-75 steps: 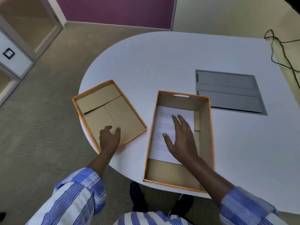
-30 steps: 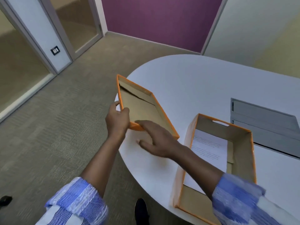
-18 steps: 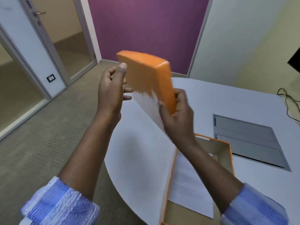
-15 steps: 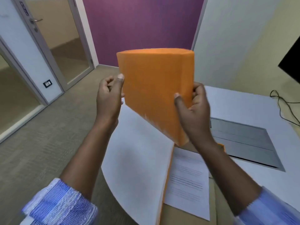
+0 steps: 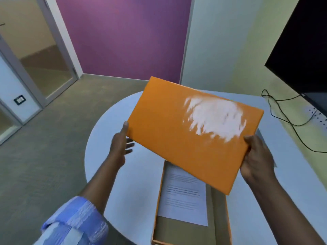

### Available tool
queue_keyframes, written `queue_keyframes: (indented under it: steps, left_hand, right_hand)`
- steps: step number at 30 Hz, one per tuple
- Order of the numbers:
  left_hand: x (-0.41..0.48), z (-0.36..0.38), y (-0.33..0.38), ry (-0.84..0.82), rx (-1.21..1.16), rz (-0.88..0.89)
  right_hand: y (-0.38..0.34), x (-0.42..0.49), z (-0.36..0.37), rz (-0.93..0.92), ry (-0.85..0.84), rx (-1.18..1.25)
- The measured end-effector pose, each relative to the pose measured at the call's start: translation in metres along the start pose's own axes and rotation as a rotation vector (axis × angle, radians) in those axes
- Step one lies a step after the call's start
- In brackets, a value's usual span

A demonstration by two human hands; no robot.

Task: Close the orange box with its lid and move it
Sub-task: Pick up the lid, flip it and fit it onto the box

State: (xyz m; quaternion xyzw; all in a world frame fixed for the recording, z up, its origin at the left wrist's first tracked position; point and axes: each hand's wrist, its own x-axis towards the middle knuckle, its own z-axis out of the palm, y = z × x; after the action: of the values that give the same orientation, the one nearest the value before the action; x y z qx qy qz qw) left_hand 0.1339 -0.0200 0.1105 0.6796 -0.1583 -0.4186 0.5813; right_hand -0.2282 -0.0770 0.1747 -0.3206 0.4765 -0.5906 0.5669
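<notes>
The lid [image 5: 185,138] has swung from upright to face-up at frame centre, above the open orange box [image 5: 157,200]; right hand [image 5: 256,161] clamped on its edge, left hand [image 5: 120,147] fingers apart, thumb touching the lid's corner; ready to lower

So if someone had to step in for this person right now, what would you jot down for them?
Left hand: fingers open, thumb touching the lid's left corner, steadying rather than gripping.
Right hand: closed on the lid's right end, carrying it.
Lid: in the air, orange top up, tilted and skewed, above the far end of the box.
Orange box: open on the white table, a printed sheet lying inside.
Done: lid picked up and turned the right way.
Left: line the lid up with the box, lower it on, then move the closed box.
</notes>
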Motion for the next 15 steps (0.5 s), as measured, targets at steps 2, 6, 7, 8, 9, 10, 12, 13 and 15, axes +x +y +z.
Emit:
queue_keyframes:
  steps: [2, 6, 7, 8, 9, 10, 12, 13, 15]
  left_hand:
    - [-0.006, 0.02, -0.018, -0.089, -0.156, -0.04]
    - [-0.005, 0.048, -0.046, -0.034, -0.252, -0.076]
    - [-0.003, 0.051, -0.053, -0.021, -0.21, -0.082]
    - [-0.001, 0.053, -0.059, -0.014, -0.172, -0.091]
    - [0.001, 0.054, -0.065, -0.012, -0.139, -0.1]
    - [0.003, 0.055, -0.071, -0.012, -0.103, -0.109]
    - [0.006, 0.057, -0.083, -0.012, -0.037, -0.133]
    - [0.007, 0.058, -0.088, -0.016, -0.019, -0.145]
    - [0.01, 0.058, -0.098, -0.029, 0.011, -0.17]
  right_hand:
    - [0.017, -0.004, -0.022, 0.098, 0.088, 0.025]
    - [0.047, -0.017, -0.066, 0.249, 0.232, 0.049]
    - [0.055, -0.021, -0.077, 0.283, 0.246, 0.07]
    - [0.063, -0.023, -0.088, 0.319, 0.254, 0.095]
    - [0.071, -0.026, -0.098, 0.357, 0.257, 0.119]
    - [0.079, -0.03, -0.107, 0.388, 0.257, 0.135]
    - [0.093, -0.037, -0.123, 0.452, 0.262, 0.137]
    - [0.099, -0.04, -0.13, 0.477, 0.261, 0.129]
    - [0.109, -0.047, -0.143, 0.508, 0.263, 0.097]
